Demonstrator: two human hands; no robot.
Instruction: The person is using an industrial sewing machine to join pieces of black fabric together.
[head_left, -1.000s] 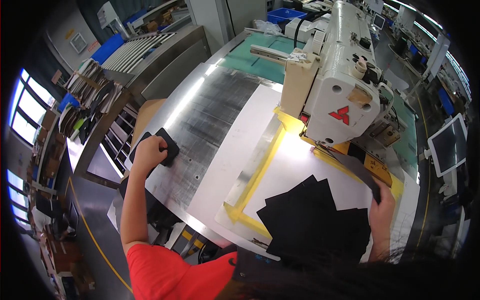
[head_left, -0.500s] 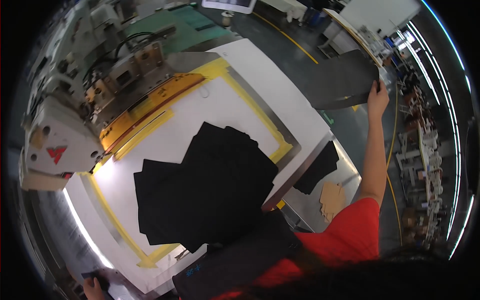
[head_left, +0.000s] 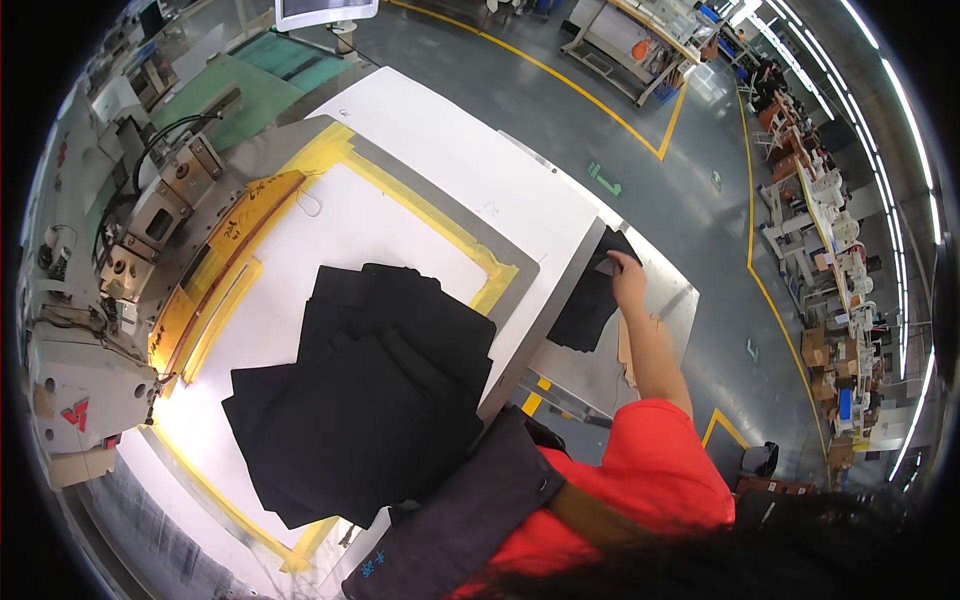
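My right hand (head_left: 628, 282) reaches out over the metal side table at right. Its fingers are closed on the edge of a black fabric piece (head_left: 580, 312), part of the dark cloth lying there. Partly hidden behind my forearm are tan card-like pieces (head_left: 626, 352). In front of me, a loose pile of black fabric pieces (head_left: 365, 400) is fanned out on a white board framed with yellow tape (head_left: 400, 205). My left hand is out of view.
A large machine head (head_left: 90, 400) with a yellow-taped bar (head_left: 225, 250) stands along the left. The metal side table (head_left: 665, 300) adjoins the white worktop (head_left: 455, 150) at right. Far off are a workbench (head_left: 640, 40) and a row of machines (head_left: 830, 210).
My right hand has come down from the upper right to the side table; the dark flat panel it held up no longer shows separately. My left hand has left the lower left. The view has shifted.
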